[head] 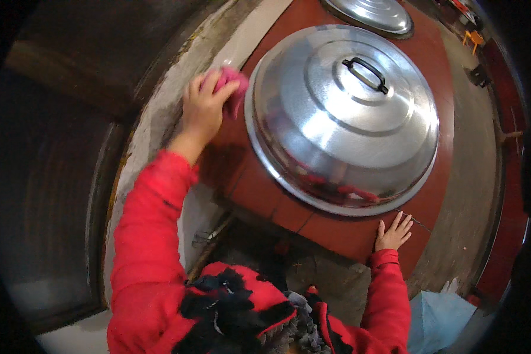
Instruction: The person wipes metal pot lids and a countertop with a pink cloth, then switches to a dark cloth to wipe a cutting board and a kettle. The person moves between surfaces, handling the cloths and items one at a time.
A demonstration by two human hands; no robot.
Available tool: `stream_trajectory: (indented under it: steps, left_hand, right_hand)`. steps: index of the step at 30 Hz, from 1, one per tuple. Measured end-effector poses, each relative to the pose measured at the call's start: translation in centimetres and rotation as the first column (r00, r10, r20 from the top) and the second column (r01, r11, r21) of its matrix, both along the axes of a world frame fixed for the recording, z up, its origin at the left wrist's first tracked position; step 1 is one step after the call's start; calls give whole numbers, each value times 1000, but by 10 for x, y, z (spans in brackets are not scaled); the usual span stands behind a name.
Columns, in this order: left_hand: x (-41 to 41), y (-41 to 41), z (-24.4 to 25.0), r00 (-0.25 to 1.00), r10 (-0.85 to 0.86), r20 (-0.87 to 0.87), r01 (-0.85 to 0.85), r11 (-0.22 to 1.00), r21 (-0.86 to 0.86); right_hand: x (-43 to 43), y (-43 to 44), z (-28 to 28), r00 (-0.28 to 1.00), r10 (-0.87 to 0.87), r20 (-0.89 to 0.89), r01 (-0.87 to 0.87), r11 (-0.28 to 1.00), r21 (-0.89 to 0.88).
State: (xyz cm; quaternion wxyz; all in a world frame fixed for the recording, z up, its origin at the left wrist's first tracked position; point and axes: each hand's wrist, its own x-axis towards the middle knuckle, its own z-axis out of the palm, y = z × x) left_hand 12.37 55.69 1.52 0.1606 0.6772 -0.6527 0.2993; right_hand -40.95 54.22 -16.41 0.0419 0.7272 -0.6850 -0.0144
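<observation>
My left hand (203,104) grips a bunched pink cloth (234,88) near the wall side of a red tiled counter (261,194). The cloth is close to the left rim of a large domed aluminium lid (292,115); whether they touch I cannot tell. A black handle (365,76) stands on top of the lid. My right hand (394,232) rests palm down with fingers spread on the tiles at the counter's front right, just below the lid's rim, holding nothing.
A second metal lid (371,15) lies farther back on the counter. Along the left runs a white wall ledge (148,128) beside a dark window (53,186). On the right are bare floor (469,177), a light blue umbrella (440,321) and an orange stool (473,40).
</observation>
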Motion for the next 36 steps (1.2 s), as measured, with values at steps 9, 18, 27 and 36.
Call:
stream_trajectory:
  steps: [9, 18, 27, 36]
  left_hand:
    - [41, -142, 2, 857, 234, 459, -374, 895, 242]
    - [64, -45, -48, 715, 226, 662, -571, 735, 366]
    - [21, 206, -63, 759, 206, 617, -605, 571, 555]
    - [-183, 313, 49, 613, 682, -399, -415, 708, 572]
  right_hand:
    - [9, 5, 23, 993, 96, 63, -96, 995, -4]
    - [7, 5, 23, 987, 102, 124, -101, 995, -15]
    - [10, 5, 26, 977, 22, 210, -24, 1000, 7]
    - [-62, -6, 45, 459, 144, 877, -54, 990, -134]
